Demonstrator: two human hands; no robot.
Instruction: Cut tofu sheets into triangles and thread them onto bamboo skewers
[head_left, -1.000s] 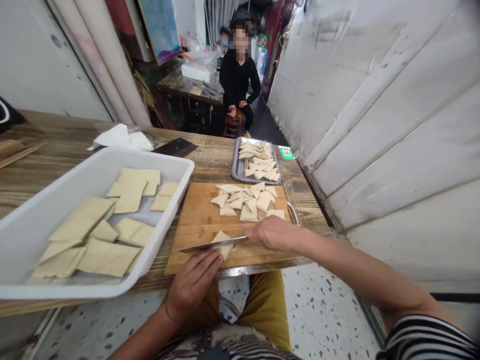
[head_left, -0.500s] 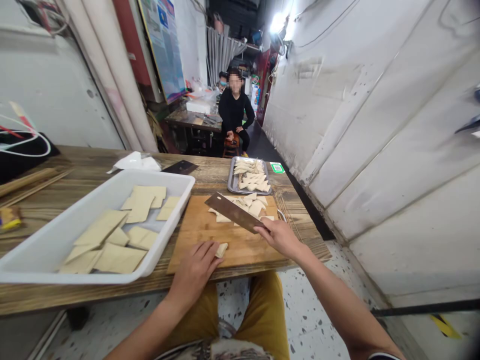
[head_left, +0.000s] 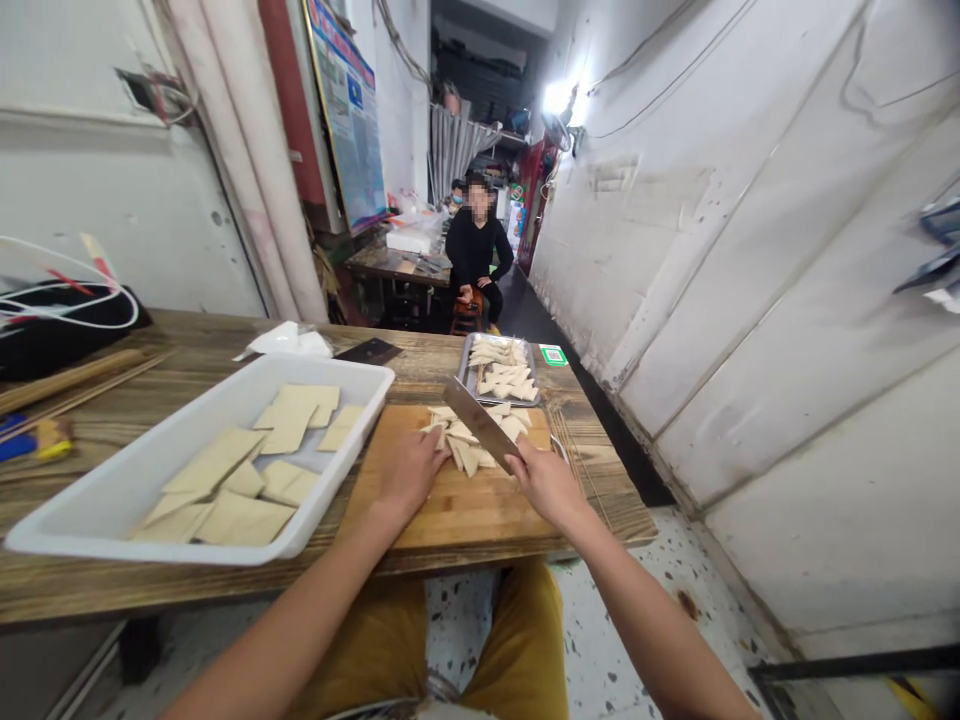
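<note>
My right hand (head_left: pixel 547 485) grips the handle of a steel cleaver (head_left: pixel 480 423), whose blade points away from me and tilts over the board. Its edge is over a pile of pale tofu-skin triangles (head_left: pixel 465 440) on a wooden cutting board (head_left: pixel 442 510). My left hand (head_left: pixel 409 475) lies at the near side of that pile with its fingers together, at or touching the closest pieces. Part of the pile is hidden behind the blade and my fingers. Larger tofu-skin sheets (head_left: pixel 240 520) lie flat in a white plastic tray (head_left: pixel 150 548) left of the board.
A steel tray (head_left: pixel 466 370) of cut triangles stands beyond the board on the wooden table (head_left: pixel 112 590). A black bag with cables (head_left: pixel 67 320) and wooden sticks (head_left: pixel 75 392) lie at far left. A seated person in black (head_left: pixel 474 250) is down the corridor.
The cleaver has swung from lying flat across the board to pointing forward. Both hands have moved up to the pile. The separate piece by my left hand no longer shows apart.
</note>
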